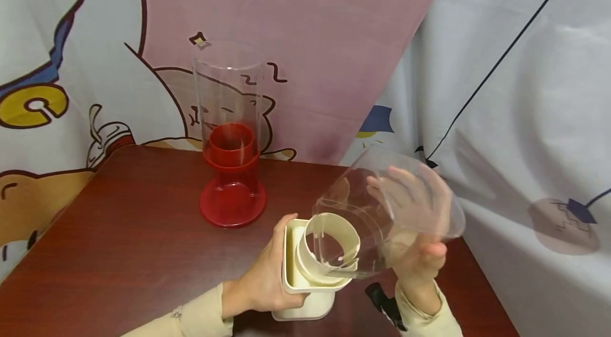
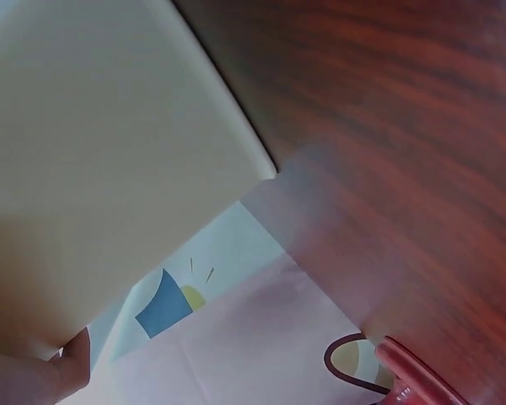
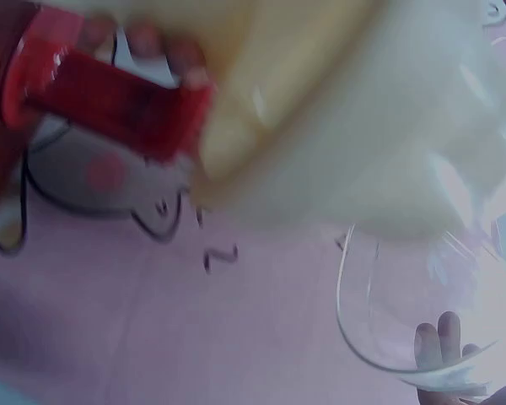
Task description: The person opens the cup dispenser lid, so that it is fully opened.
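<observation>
My left hand (image 1: 264, 281) grips a cream plastic feeder-like base (image 1: 303, 305) by its left side. The base has a rectangular rim and a round upright collar (image 1: 329, 225). Its pale side (image 2: 110, 152) fills much of the left wrist view. My right hand (image 1: 417, 252) holds a clear plastic container (image 1: 350, 188), fingers seen through its wall and thumb on the near side. The container is tilted, with its lower left end overlapping the collar; whether they touch I cannot tell. The right wrist view shows the container (image 3: 388, 329) beside the blurred cream base (image 3: 337, 143).
Behind, to the left, a red stand (image 1: 232, 204) carries an upright clear cylinder (image 1: 229, 82) on the dark red table (image 1: 119, 247). A small black object (image 1: 382, 302) lies near the right forearm. Printed curtains (image 1: 310, 61) hang along the back and right.
</observation>
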Tool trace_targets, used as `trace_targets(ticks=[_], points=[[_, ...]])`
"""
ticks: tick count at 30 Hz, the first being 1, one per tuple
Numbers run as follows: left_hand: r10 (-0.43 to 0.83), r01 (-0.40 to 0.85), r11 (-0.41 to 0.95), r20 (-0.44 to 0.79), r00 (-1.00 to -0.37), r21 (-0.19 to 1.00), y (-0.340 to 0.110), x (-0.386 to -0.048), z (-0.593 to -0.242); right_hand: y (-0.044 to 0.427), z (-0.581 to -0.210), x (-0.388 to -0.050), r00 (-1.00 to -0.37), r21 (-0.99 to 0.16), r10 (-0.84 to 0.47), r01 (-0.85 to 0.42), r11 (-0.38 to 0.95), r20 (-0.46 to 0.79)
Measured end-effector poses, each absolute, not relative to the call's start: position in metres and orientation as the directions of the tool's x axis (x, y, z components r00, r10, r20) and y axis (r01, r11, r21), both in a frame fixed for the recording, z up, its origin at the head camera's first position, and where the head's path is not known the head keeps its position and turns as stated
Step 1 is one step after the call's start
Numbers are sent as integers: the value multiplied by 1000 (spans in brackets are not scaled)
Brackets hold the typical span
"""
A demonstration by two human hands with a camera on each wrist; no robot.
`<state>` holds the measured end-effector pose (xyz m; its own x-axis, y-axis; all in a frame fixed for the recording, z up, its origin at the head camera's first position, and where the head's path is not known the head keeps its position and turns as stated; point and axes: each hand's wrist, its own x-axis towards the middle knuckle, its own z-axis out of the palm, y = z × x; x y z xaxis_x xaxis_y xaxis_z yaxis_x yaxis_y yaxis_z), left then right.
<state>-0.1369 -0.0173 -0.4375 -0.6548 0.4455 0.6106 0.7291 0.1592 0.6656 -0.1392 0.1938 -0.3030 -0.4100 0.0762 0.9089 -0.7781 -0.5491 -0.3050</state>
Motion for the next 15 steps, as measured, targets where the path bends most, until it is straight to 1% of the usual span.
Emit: trace_targets(ticks=[3,6,8,12,15], points=[[446,724,153,606,-658,673,-17,-137,-437,210,-292,-139,-419,-277,149,-787,-551,896],[444,718,154,602,-664,678,-17,-138,-437,226,-285,-142,-442,-253,215,-778,-575,871],[444,714,157,597,-669,683,-17,-138,-436,236,-283,-147,-461,-249,277,-792,-558,843],[442,709,164,592,-674,685,-18,-138,-437,261,-291,-164,-504,-344,448,-853,-392,739],[442,711,168,593,-673,682,-18,-137,-437,285,-303,-179,-505,-436,539,-861,-262,674]])
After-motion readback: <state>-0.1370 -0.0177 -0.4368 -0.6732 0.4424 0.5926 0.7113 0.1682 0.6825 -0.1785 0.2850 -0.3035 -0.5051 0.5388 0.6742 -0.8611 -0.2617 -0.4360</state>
